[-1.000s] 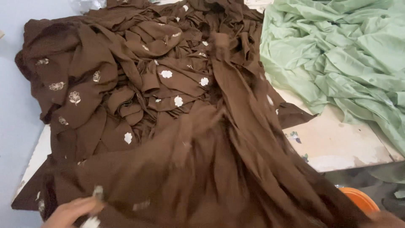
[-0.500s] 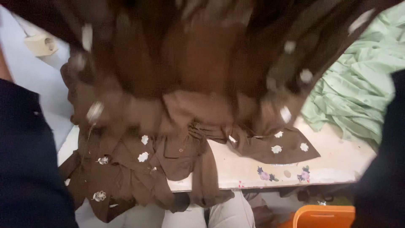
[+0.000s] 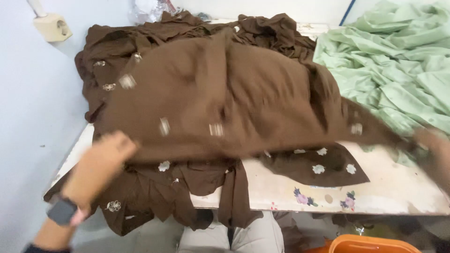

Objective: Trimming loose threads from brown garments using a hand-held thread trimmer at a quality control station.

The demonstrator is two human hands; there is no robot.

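Left hand [image 3: 101,166] gripping the near-left edge of a brown embroidered garment [image 3: 225,103] spread over the table [image 3: 398,187], right hand [image 3: 433,147] at its right corner (blurred, grip unclear), green cloth [image 3: 398,61] far right.

A white table [image 3: 398,187] carries brown garments [image 3: 225,103] and green cloth [image 3: 398,61].

My left hand [image 3: 101,166] reaches forward, fingers curled, a dark watch on its wrist. My right hand [image 3: 433,152], blurred at the frame's right edge, extends outward; its grip is indistinct.
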